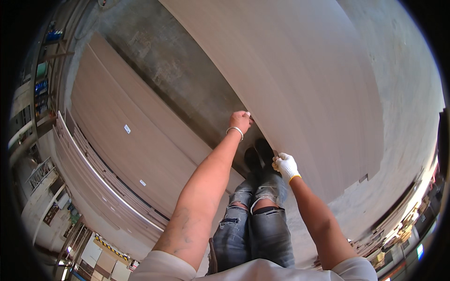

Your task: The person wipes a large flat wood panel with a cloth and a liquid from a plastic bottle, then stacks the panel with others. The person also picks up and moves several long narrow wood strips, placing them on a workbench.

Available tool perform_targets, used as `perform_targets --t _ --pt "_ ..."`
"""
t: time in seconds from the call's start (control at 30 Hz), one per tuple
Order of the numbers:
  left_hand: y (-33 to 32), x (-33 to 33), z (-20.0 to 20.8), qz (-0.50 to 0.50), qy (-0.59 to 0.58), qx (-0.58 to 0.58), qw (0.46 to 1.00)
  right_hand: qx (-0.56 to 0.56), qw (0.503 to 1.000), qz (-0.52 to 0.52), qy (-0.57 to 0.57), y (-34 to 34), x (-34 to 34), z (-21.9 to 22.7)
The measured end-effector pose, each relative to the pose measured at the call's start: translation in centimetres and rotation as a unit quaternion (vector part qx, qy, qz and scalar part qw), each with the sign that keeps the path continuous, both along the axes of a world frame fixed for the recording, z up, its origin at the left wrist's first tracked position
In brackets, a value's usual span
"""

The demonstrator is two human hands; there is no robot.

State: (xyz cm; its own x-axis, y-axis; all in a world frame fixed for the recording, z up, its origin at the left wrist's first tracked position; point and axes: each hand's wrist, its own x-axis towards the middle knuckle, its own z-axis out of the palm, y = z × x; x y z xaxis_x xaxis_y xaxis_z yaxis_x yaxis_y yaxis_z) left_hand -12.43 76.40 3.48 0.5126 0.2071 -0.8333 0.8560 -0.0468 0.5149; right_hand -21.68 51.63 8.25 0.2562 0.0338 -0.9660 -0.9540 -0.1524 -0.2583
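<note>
A large greyish-brown sheet panel [300, 93], likely wood, stretches from the upper middle toward the right, its long left edge running close by both hands. My left hand [240, 121], bare with a silvery bangle at the wrist, is closed at that edge; what its fingers pinch is too small to tell. Lower along the same edge, my right hand [287, 166] wears a white knitted glove with a yellow cuff. Its fingers are closed around a small brown piece [275, 153] that sticks out beside the panel edge; its kind cannot be made out.
On the left lie more brown panels [140, 126] with small white labels, beside a stack of boards [93, 154]. Shelving [42, 89] lines the far left. Scrap timber [398, 229] is piled at the lower right. My feet stand on the concrete floor [164, 61] by the panel edge.
</note>
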Motion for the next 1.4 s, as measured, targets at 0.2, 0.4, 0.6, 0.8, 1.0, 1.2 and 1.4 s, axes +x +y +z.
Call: perform_targets --t 0.2,0.4,0.6,0.8,1.0,1.2,1.4 --pt "7.8 1.6 -0.1 0.042 -0.015 -0.023 0.999 -0.059 0.978 0.171 -0.107 7.0 8.0 -1.5" --pt "19.8 -7.1 -6.1 -0.012 0.034 0.038 0.999 -0.092 0.932 0.336 -0.103 14.9 14.5 -1.2" --pt "30.9 -6.1 1.4 0.185 0.175 0.000 0.967 -0.101 0.880 0.433 -0.168 28.4 26.3 -0.1" --pt "39.5 -3.2 5.3 0.138 0.042 0.119 0.982 -0.101 0.912 0.360 -0.167 39.9 38.0 -2.7" --pt "49.5 -0.1 5.5 0.131 0.078 0.121 0.981 -0.066 0.945 0.290 -0.137 54.5 49.9 -1.9" --pt "62.1 8.8 6.6 0.238 0.130 -0.013 0.962 -0.101 0.951 0.270 -0.111 64.8 57.1 -2.3" --pt "73.3 17.6 10.4 0.234 0.128 0.006 0.964 -0.048 0.981 0.095 -0.161 69.1 56.8 -4.5"
